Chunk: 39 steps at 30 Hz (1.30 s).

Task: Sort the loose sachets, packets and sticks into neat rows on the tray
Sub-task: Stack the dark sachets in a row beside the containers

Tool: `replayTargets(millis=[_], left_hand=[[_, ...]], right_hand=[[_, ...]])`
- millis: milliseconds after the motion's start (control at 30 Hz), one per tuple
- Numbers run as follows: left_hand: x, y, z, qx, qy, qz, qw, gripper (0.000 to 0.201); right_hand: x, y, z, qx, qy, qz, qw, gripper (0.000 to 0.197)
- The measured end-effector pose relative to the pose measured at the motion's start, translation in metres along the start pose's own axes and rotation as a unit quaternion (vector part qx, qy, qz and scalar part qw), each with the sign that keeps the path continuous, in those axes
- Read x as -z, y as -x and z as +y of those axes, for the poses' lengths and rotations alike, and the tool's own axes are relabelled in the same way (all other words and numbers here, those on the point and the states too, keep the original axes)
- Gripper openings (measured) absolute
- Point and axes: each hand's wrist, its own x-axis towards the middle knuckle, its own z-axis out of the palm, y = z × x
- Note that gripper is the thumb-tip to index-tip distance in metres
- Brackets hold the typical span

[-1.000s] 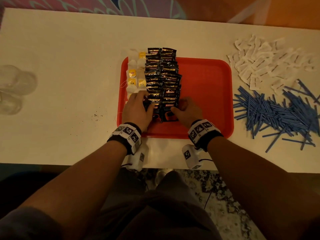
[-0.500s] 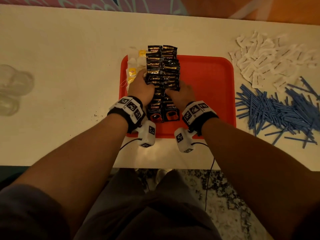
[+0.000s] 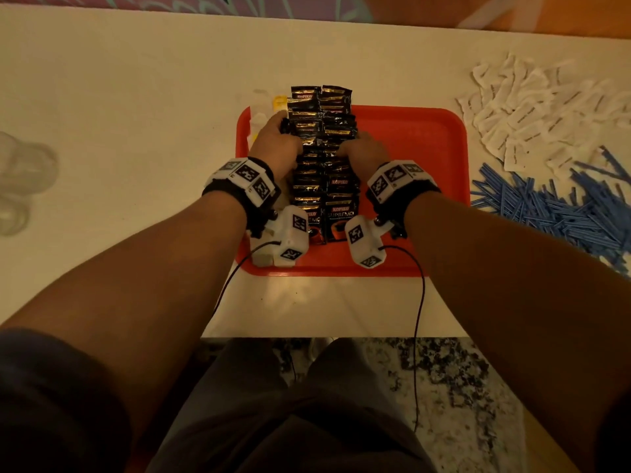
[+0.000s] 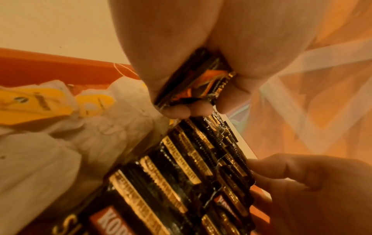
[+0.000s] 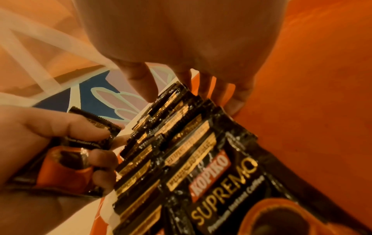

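On the red tray [image 3: 426, 158], two overlapping rows of black coffee sachets [image 3: 324, 186] are laid lengthwise, their far ends reaching past the tray's far rim onto the bench [image 3: 136, 97]. Both forearms are stretched forward, palms down, one at each side of the rows. A loose black sachet [image 4: 193, 82] is gripped in the left hand [image 3: 275, 141], whose fingers [image 4: 177, 111] are curled round it. The right hand [image 3: 363, 150] is held at the right row's edge, its fingers [image 5: 235, 98] spread and nearly straight. Tea bags [image 3: 259, 112] are lined beside the left row. White packets [image 3: 546, 110] and blue sticks [image 3: 560, 213] are heaped on the bench to the right.
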Motion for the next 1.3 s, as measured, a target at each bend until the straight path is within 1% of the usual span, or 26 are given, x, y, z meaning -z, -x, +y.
replayTargets(millis=[100, 133, 167, 200, 233, 267, 333, 400, 433, 467, 500, 533, 567, 600, 633, 700, 733, 767, 800, 833, 900, 1000, 1067, 1133, 1233, 1300], left_hand=[[0.003, 0.001, 0.0, -0.007, 0.029, 0.026, 0.999, 0.045], [0.006, 0.001, 0.0, -0.007, 0.048, 0.044, 0.998, 0.039], [0.009, 0.001, 0.0, -0.007, 0.076, 0.063, 0.995, 0.029], [0.013, 0.003, 0.0, -0.002, 0.106, 0.074, 0.992, 0.02], [0.015, 0.005, 0.0, 0.006, 0.135, 0.079, 0.988, 0.015], [0.017, 0.008, -0.002, 0.013, 0.163, 0.077, 0.983, 0.015], [0.019, 0.016, -0.004, 0.014, 0.203, 0.069, 0.977, 0.02], [0.018, 0.024, -0.008, 0.012, 0.212, 0.064, 0.975, 0.029], [0.017, 0.027, -0.011, 0.012, 0.222, 0.065, 0.973, 0.037], [0.017, 0.033, -0.013, 0.009, 0.232, 0.065, 0.97, 0.047], [0.017, 0.037, -0.015, 0.003, 0.238, 0.063, 0.969, 0.052], [0.016, 0.041, -0.016, -0.003, 0.237, 0.063, 0.969, 0.046], [0.014, 0.045, -0.017, -0.008, 0.234, 0.063, 0.97, 0.033], [0.012, 0.052, -0.017, -0.009, 0.233, 0.062, 0.971, 0.023], [0.008, 0.057, -0.018, -0.014, 0.236, 0.061, 0.97, 0.022], [0.004, 0.067, -0.019, -0.014, 0.26, 0.06, 0.964, 0.019], [0.004, 0.072, -0.02, -0.009, 0.273, 0.066, 0.96, 0.025], [0.005, 0.074, -0.021, -0.006, 0.286, 0.075, 0.955, 0.034], [0.006, 0.078, -0.02, -0.003, 0.3, 0.078, 0.951, 0.038], [0.007, 0.08, -0.021, 0.0, 0.305, 0.084, 0.949, 0.035], [0.008, 0.086, -0.021, 0.006, 0.289, 0.086, 0.954, 0.027], [0.006, 0.095, -0.023, 0.014, 0.281, 0.087, 0.956, 0.017], [0.006, 0.1, -0.027, 0.016, 0.291, 0.088, 0.953, 0.018], [0.007, 0.105, -0.03, 0.01, 0.3, 0.075, 0.951, 0.021], [0.007, 0.11, -0.036, 0.001, 0.279, 0.052, 0.959, 0.017], [0.007, 0.109, -0.042, 0.012, 0.26, 0.063, 0.964, 0.023]], right_hand=[[0.0, -0.002, 0.002, 0.007, -0.01, -0.002, 1.0, 0.036], [0.002, -0.003, 0.006, 0.01, -0.019, -0.002, 1.0, 0.04], [0.003, -0.002, 0.007, 0.008, -0.025, 0.003, 1.0, 0.047], [0.005, 0.005, 0.006, 0.0, -0.033, 0.013, 0.999, 0.061], [0.007, 0.015, 0.002, -0.01, -0.042, 0.024, 0.999, 0.074], [0.01, 0.024, -0.001, -0.013, -0.053, 0.035, 0.998, 0.08], [0.014, 0.034, 0.001, 0.01, -0.053, 0.057, 0.997, 0.074], [0.014, 0.047, 0.001, 0.064, -0.032, 0.082, 0.994, 0.061], [0.012, 0.057, 0.0, 0.092, -0.033, 0.087, 0.991, 0.055], [0.009, 0.064, -0.002, 0.106, -0.035, 0.083, 0.99, 0.053], [0.005, 0.072, -0.004, 0.11, -0.037, 0.064, 0.991, 0.051], [0.001, 0.078, -0.005, 0.109, -0.042, 0.031, 0.993, 0.05], [-0.003, 0.084, -0.006, 0.109, -0.046, -0.005, 0.993, 0.047], [-0.007, 0.089, -0.007, 0.116, -0.048, -0.032, 0.992, 0.041], [-0.01, 0.095, -0.007, 0.131, -0.048, -0.045, 0.989, 0.034], [-0.015, 0.101, -0.005, 0.164, -0.042, -0.036, 0.985, 0.018], [-0.016, 0.104, -0.003, 0.176, -0.033, -0.024, 0.984, 0.013], [-0.015, 0.107, -0.001, 0.183, -0.021, -0.012, 0.983, 0.013], [-0.015, 0.109, 0.001, 0.19, -0.01, -0.005, 0.982, 0.015], [-0.013, 0.112, 0.003, 0.197, 0.001, -0.004, 0.98, 0.014], [-0.012, 0.12, 0.006, 0.21, 0.014, -0.016, 0.977, 0.013], [-0.011, 0.13, 0.009, 0.233, 0.02, -0.028, 0.972, 0.017], [-0.01, 0.135, 0.012, 0.24, 0.029, -0.022, 0.97, 0.016], [-0.008, 0.138, 0.016, 0.234, 0.037, -0.015, 0.971, 0.014], [-0.009, 0.143, 0.023, 0.234, 0.033, -0.016, 0.972, 0.014], [-0.013, 0.145, 0.027, 0.232, 0.029, -0.026, 0.972, 0.011]])
